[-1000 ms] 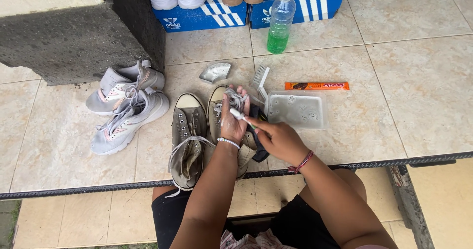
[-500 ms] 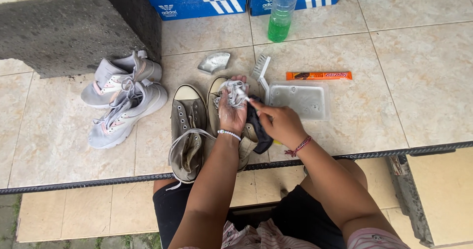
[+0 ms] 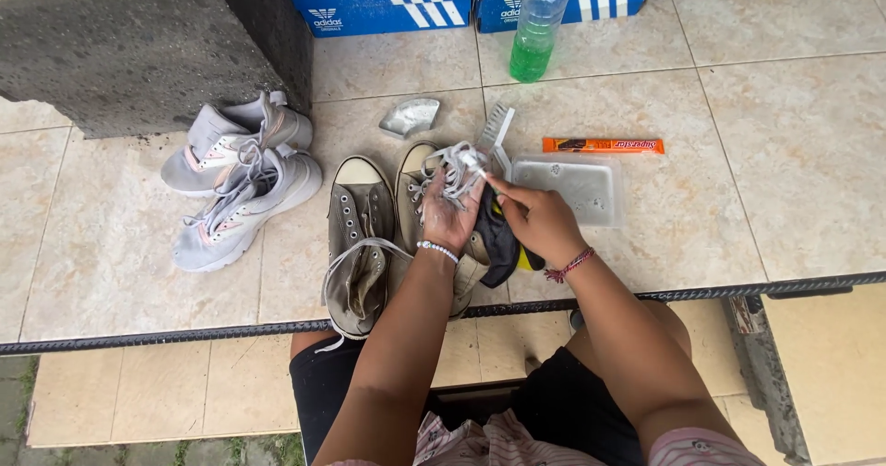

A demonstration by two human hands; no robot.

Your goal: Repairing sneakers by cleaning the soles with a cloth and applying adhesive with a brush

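The left hand (image 3: 452, 212) hides the laces' (image 3: 452, 166) lower part; the shoeboxes (image 3: 406, 5) are cut off.

A bunch of dirty grey-white shoelaces (image 3: 452, 173) lies gathered in the left hand's grip, loops hanging loose. It sits above an olive high-top shoe (image 3: 417, 189), whose twin (image 3: 358, 244) lies just beside on the tiled floor.
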